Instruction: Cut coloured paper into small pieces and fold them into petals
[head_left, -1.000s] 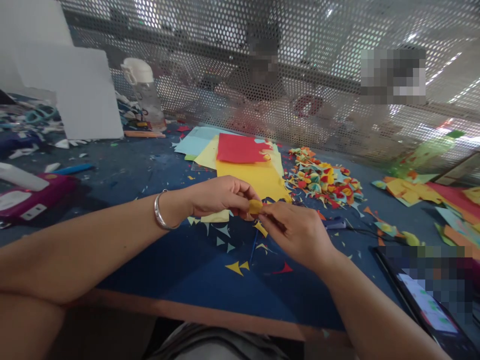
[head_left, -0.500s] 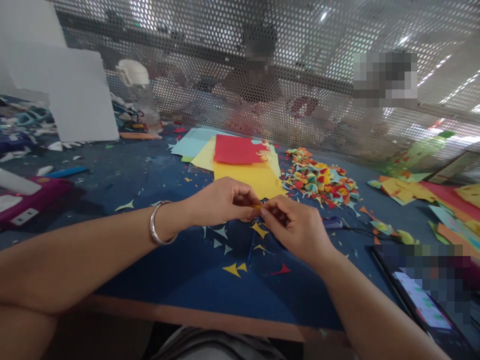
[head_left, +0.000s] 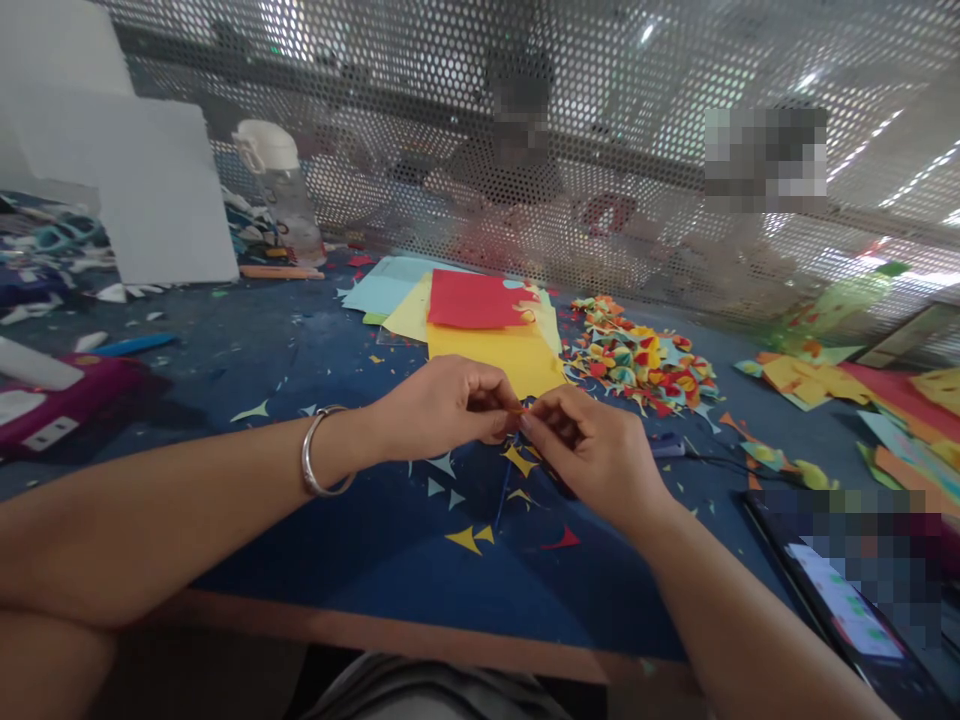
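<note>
My left hand (head_left: pixel 457 405), with a silver bangle on its wrist, is closed in a pinch on a small orange piece of paper (head_left: pixel 517 411). Fingertips of my right hand (head_left: pixel 589 440) meet it from the other side, pinching the same piece. Most of the paper is hidden by the fingers. Just beyond the hands lie a yellow sheet (head_left: pixel 487 355) and a red sheet (head_left: pixel 476 298) on a stack of coloured paper. Yellow scraps (head_left: pixel 465 540) and a red scrap (head_left: pixel 564 538) are scattered on the blue table below the hands.
A heap of small coloured paper pieces (head_left: pixel 645 365) sits right of the stack. A phone (head_left: pixel 847 600) lies at the right, a purple power strip (head_left: pixel 82 400) at the left. A water bottle (head_left: pixel 289 200) stands near the perforated metal screen (head_left: pixel 420 90), behind which people show.
The fingers have shifted slightly around the small paper piece, and less of it shows now. Both hands stay in nearly the same place.
</note>
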